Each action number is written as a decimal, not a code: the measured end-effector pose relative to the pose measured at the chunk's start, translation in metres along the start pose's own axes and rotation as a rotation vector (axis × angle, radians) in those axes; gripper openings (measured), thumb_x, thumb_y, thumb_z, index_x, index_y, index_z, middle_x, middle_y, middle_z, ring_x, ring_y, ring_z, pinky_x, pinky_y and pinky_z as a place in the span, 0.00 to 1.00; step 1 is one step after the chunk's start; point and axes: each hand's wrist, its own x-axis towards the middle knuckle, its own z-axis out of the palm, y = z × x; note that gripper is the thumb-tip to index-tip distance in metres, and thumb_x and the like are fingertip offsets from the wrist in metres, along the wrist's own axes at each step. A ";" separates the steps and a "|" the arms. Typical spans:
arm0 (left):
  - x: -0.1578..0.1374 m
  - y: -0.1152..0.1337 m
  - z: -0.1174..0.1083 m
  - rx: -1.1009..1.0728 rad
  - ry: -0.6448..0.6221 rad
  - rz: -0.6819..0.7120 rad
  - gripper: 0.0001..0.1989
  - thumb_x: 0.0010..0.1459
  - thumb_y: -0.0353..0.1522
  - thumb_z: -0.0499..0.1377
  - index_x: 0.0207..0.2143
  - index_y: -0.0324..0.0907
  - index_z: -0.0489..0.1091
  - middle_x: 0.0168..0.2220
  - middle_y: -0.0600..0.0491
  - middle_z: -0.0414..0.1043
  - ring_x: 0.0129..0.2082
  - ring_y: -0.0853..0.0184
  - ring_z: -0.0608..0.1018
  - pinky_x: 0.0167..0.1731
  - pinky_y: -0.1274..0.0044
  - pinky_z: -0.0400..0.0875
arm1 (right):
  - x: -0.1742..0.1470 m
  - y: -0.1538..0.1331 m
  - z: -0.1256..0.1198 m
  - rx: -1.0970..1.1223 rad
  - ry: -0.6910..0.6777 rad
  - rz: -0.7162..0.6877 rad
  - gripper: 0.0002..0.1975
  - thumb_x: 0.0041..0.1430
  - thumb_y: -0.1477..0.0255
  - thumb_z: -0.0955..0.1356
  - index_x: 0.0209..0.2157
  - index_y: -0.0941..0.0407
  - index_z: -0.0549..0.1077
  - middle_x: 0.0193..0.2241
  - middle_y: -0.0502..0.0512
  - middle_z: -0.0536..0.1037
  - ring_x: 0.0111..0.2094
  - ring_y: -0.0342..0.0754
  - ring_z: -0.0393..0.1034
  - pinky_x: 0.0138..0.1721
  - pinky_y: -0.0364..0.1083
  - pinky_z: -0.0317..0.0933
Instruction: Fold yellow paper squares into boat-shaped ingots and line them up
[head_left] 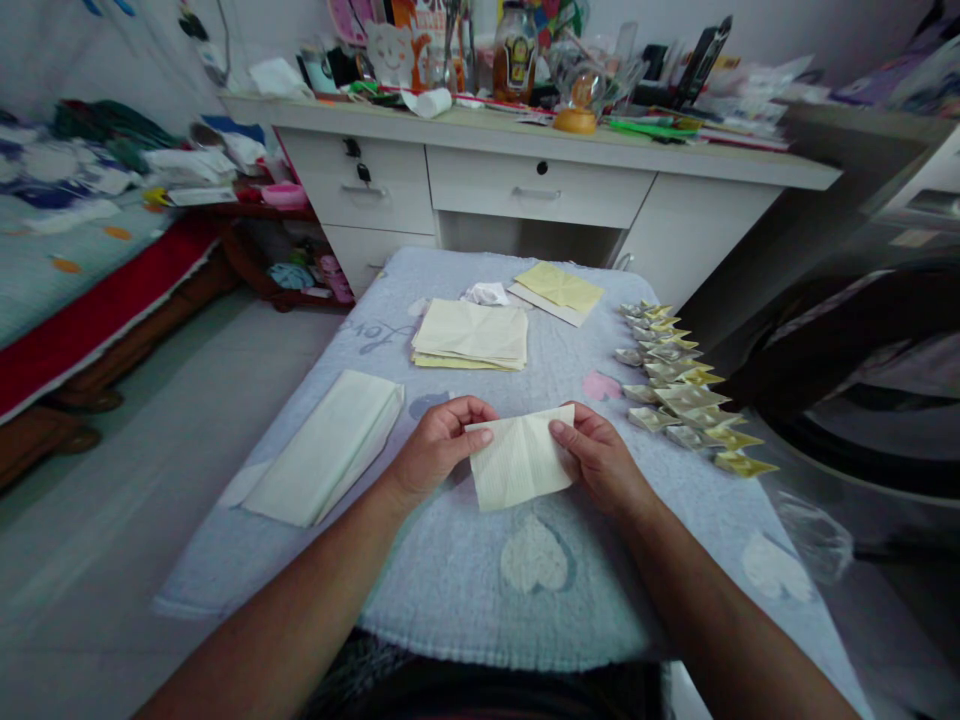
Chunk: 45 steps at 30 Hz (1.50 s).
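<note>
A creased, pale cream sheet of paper (523, 462) is held up between my two hands, just above the cloth. My left hand (442, 440) pinches its upper left corner between thumb and fingers. At the upper right edge my right hand (600, 455) grips it the same way, thumb on the front face. Beyond them lies a stack of creased paper sheets (472, 332), cream on top with yellow below. A long folded pad of pale paper (330, 445) rests left of my left hand. Rows of folded paper boats (686, 400) stand to the right.
A blue patterned cloth (450, 580) covers the table. Yellow and white sheets (559, 287) and a crumpled white paper (486, 294) lie at its far end. Behind stands a white desk (487, 190) crowded with items. A bed (90, 280) is at left, a front-loading washing machine (885, 380) at right.
</note>
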 end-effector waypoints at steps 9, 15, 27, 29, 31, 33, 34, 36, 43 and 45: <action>0.000 -0.001 -0.002 -0.018 -0.044 -0.008 0.11 0.49 0.32 0.63 0.36 0.39 0.71 0.29 0.55 0.71 0.26 0.71 0.71 0.27 0.80 0.60 | -0.001 0.001 0.000 -0.050 0.005 0.000 0.14 0.47 0.64 0.75 0.31 0.55 0.70 0.25 0.48 0.75 0.23 0.43 0.67 0.26 0.42 0.61; 0.000 -0.002 -0.002 0.067 -0.066 -0.013 0.10 0.49 0.34 0.64 0.34 0.39 0.71 0.28 0.56 0.68 0.26 0.72 0.69 0.27 0.80 0.61 | 0.001 0.005 -0.004 -0.110 0.019 -0.076 0.14 0.49 0.63 0.74 0.30 0.54 0.68 0.23 0.46 0.71 0.21 0.41 0.62 0.23 0.40 0.56; 0.004 -0.005 -0.009 0.452 0.263 0.423 0.03 0.52 0.27 0.61 0.27 0.42 0.71 0.50 0.51 0.63 0.50 0.63 0.70 0.54 0.70 0.63 | -0.009 -0.004 -0.004 -0.965 0.020 -0.849 0.05 0.55 0.74 0.66 0.35 0.52 0.69 0.41 0.55 0.71 0.46 0.54 0.63 0.48 0.55 0.55; 0.005 -0.007 -0.009 0.488 0.276 0.435 0.04 0.52 0.25 0.60 0.27 0.42 0.71 0.49 0.51 0.63 0.48 0.64 0.71 0.50 0.72 0.66 | -0.011 -0.001 -0.002 -1.108 0.058 -0.941 0.09 0.52 0.77 0.66 0.36 0.52 0.68 0.42 0.55 0.71 0.46 0.54 0.62 0.49 0.56 0.53; 0.006 -0.010 -0.008 0.586 0.271 0.406 0.06 0.52 0.23 0.57 0.29 0.42 0.72 0.49 0.51 0.63 0.47 0.65 0.71 0.47 0.72 0.67 | -0.011 0.004 -0.001 -1.243 0.066 -0.975 0.13 0.48 0.81 0.66 0.36 0.52 0.67 0.43 0.54 0.71 0.46 0.54 0.61 0.51 0.57 0.51; 0.007 -0.013 -0.009 0.717 0.250 0.361 0.10 0.53 0.21 0.55 0.30 0.42 0.73 0.49 0.50 0.62 0.48 0.64 0.71 0.48 0.71 0.67 | -0.010 0.010 0.001 -1.378 0.026 -0.920 0.17 0.43 0.85 0.65 0.35 0.53 0.67 0.43 0.54 0.71 0.47 0.54 0.60 0.54 0.59 0.47; 0.007 -0.015 -0.009 0.778 0.239 0.344 0.12 0.53 0.21 0.53 0.31 0.42 0.73 0.49 0.50 0.62 0.50 0.63 0.70 0.50 0.70 0.66 | -0.009 0.012 0.001 -1.441 -0.013 -0.870 0.18 0.42 0.86 0.65 0.34 0.53 0.68 0.42 0.54 0.72 0.47 0.55 0.60 0.55 0.60 0.46; 0.008 -0.018 -0.010 0.861 0.213 0.339 0.15 0.52 0.19 0.50 0.32 0.42 0.73 0.49 0.50 0.63 0.52 0.62 0.69 0.53 0.68 0.63 | -0.007 0.015 0.003 -1.539 -0.102 -0.765 0.17 0.42 0.86 0.65 0.33 0.53 0.69 0.41 0.54 0.72 0.47 0.55 0.60 0.56 0.61 0.43; 0.007 -0.014 -0.010 0.982 0.165 0.281 0.11 0.49 0.21 0.56 0.30 0.43 0.73 0.46 0.51 0.67 0.51 0.59 0.68 0.55 0.64 0.60 | -0.007 0.012 0.005 -1.534 -0.315 -0.563 0.11 0.45 0.78 0.68 0.33 0.55 0.69 0.38 0.55 0.70 0.42 0.52 0.60 0.52 0.56 0.47; 0.006 -0.013 -0.007 1.033 0.162 0.272 0.05 0.50 0.26 0.61 0.31 0.43 0.73 0.47 0.50 0.66 0.52 0.57 0.67 0.55 0.63 0.59 | -0.008 0.010 0.004 -1.500 -0.338 -0.532 0.12 0.44 0.77 0.68 0.34 0.55 0.69 0.38 0.54 0.69 0.42 0.52 0.60 0.51 0.55 0.48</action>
